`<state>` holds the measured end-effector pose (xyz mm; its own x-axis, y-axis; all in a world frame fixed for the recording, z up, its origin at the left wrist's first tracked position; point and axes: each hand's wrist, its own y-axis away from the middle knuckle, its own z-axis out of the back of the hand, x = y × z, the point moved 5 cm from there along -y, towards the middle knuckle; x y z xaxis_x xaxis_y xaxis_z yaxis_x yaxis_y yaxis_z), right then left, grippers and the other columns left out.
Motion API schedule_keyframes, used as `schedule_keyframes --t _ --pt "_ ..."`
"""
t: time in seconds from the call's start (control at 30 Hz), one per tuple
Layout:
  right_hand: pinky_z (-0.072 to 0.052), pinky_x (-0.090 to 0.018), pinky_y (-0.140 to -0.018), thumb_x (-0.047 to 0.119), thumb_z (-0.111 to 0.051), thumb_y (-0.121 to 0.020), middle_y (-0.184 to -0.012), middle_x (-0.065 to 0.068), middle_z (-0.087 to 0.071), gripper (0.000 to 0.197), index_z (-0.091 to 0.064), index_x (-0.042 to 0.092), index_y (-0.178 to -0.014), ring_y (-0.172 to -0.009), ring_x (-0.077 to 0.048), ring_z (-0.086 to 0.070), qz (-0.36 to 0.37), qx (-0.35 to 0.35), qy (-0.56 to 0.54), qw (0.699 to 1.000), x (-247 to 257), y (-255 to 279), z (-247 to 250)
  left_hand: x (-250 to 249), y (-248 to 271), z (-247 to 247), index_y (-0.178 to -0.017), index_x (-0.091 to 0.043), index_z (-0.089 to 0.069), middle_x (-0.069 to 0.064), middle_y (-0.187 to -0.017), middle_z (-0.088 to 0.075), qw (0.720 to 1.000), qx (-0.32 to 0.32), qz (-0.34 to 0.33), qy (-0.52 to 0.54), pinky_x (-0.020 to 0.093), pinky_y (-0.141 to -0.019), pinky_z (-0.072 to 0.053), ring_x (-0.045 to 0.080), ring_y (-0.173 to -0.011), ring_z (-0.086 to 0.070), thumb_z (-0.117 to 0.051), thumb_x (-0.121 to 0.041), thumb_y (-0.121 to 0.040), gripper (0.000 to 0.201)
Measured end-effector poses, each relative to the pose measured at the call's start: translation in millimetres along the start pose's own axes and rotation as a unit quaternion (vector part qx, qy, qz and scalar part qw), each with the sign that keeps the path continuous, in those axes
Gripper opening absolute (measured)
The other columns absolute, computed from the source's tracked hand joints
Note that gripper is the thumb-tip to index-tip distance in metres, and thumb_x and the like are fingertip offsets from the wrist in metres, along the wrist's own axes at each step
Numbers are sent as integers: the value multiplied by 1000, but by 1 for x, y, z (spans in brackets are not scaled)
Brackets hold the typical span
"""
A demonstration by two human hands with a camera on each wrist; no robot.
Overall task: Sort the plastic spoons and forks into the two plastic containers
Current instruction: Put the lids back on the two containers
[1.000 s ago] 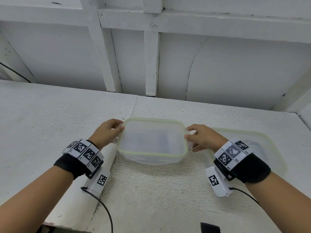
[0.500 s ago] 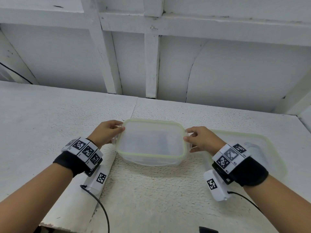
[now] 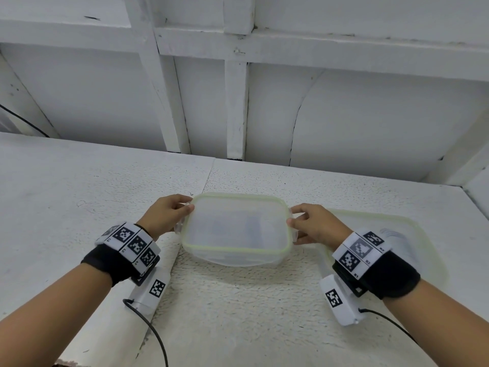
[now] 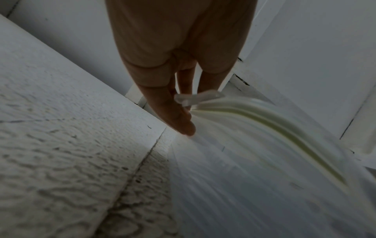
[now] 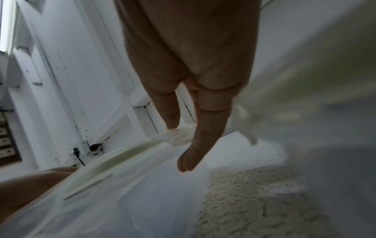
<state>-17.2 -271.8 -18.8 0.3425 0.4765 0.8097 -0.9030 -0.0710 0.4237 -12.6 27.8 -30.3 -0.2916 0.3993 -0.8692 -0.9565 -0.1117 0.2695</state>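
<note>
- plastic container (image 3: 235, 229): translucent, rectangular with rounded corners, a pale yellow-green band running round its rim; it is sitting at the middle of the table (image 3: 79, 186), held at its two short ends, its near edge appearing tilted a little toward the camera. whether it is resting on the surface or raised off it cannot be told. the contents are showing only as faint grey shapes through the cloudy plastic; no spoon or fork can be made out.
- clear tab (image 4: 198, 99): a small see-through latch sticking out at the left end of the container, showing in the left wrist view.
- left hand (image 3: 165, 214): its fingers are curling round the left end of the container, the thumb (image 4: 175, 116) lying along the rim beside the clear tab.
- right hand (image 3: 315, 225): it is gripping the right end of the container, the thumb on the rim and the fingers below; the right wrist view is blurred.
- second plastic container (image 3: 423, 234): same pale green rim, lying to the right of the first one and partly hidden behind the right wrist; pale ridged shapes are showing inside it, too indistinct to name.
- table: white, rough-textured, a seam running back from the container's left end.
- wall (image 3: 370, 107): white painted panels and battens standing behind the table.
</note>
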Motion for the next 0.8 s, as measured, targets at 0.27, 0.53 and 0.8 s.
schedule_keyframes --t 0.27,0.53,0.8 --pt "-58 -33 -73 12 -54 -93 -97 -14 -59 36 -46 7 -129 -79 -23 -64 19 0 28 999 -1 0 -3 4 2 -1 -124 -8 -56 19 -108 -63 1000 -10 5 26 39 -77 -52 26 -88 -59 -54 -19 -94 32" --pt "-49 -32 -89 27 -53 -94 -113 -10 -59 40 -53 2 -125 -101 -26 -59 49 -71 257 962 8 0 -1 -14 6 3 -97 -5 -61 6 -94 -64 966 -109 -34 -234 32 -74 -47 24 -86 -59 -60 -32 -89 28" --pt "-55 -42 -81 15 -59 -88 -69 -16 -52 28 -57 -5 -69 -69 -27 -61 43 -87 168 981 3 -7 -5 -18 10 -3 -74 -8 -64 15 -75 -62 970 -100 -22 -222 36 -77 -52 26 -71 -59 -59 -18 -89 19"
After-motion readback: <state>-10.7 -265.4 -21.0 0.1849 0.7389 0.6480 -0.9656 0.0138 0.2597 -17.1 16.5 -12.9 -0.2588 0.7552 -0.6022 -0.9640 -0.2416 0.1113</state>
